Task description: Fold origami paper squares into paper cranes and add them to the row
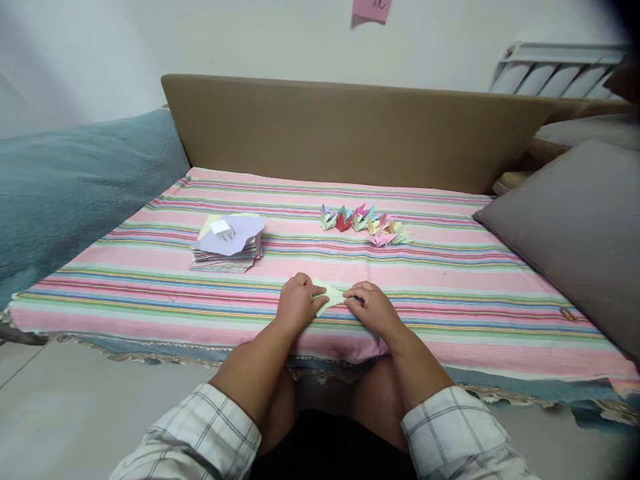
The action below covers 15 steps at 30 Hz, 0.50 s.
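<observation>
Both of my hands rest on a pale green folded paper (331, 295) that lies on the striped cloth (150, 293) near its front edge. My left hand (298, 303) has its fingers curled and pressed on the paper's left part. My right hand (374, 307) pinches the paper's right tip against the cloth. A stack of coloured paper sheets (229, 244) lies to the far left of my hands. A row of several small folded paper figures (365, 224) in mixed colours sits further back, right of centre.
A tan padded backboard (350, 127) runs along the far edge. A teal blanket (75, 180) is heaped at the left and a grey cushion (575, 227) at the right. A white radiator (555, 70) stands behind. A pink note (371, 9) hangs on the wall.
</observation>
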Available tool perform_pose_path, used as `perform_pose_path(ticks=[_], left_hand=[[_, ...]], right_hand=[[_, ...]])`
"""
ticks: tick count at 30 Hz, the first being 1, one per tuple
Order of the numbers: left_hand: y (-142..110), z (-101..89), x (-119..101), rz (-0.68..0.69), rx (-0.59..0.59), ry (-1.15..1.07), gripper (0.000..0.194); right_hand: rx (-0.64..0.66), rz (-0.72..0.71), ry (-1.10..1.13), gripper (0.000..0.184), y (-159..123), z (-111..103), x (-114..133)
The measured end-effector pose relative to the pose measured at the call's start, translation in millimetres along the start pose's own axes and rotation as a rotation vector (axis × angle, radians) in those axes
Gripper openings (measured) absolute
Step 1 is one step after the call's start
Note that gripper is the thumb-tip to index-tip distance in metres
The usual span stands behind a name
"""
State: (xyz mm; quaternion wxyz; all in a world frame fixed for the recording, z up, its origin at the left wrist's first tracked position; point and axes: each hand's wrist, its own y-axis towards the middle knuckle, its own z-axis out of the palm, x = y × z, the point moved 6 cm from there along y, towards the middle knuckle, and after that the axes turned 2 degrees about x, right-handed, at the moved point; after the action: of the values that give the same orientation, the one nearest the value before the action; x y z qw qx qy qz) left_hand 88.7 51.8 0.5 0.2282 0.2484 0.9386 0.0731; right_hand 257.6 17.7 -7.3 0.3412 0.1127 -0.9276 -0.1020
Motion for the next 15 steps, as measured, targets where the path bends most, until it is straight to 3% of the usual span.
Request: perform_pose_path(ticks=[4, 7, 15], left_hand=[[0.0, -1.2, -0.8, -0.006, -0.002, -0.008, 0.025], [0.2, -3.6, -4.1, 0.002, -0.008, 0.014, 0.021], [-5.6, -9.4, 8.6, -0.046, -0.063, -0.117, 0.022]], right_hand=[[-0.107, -0.129, -0.099, 0.028, -1.1, -3.3, 24.2], [-0.031, -0.297, -0.123, 0.035, -1.0, 10.0, 47.9], [0.025, -0.131, -0.130, 0.037, 7.3, 31.4, 35.1]])
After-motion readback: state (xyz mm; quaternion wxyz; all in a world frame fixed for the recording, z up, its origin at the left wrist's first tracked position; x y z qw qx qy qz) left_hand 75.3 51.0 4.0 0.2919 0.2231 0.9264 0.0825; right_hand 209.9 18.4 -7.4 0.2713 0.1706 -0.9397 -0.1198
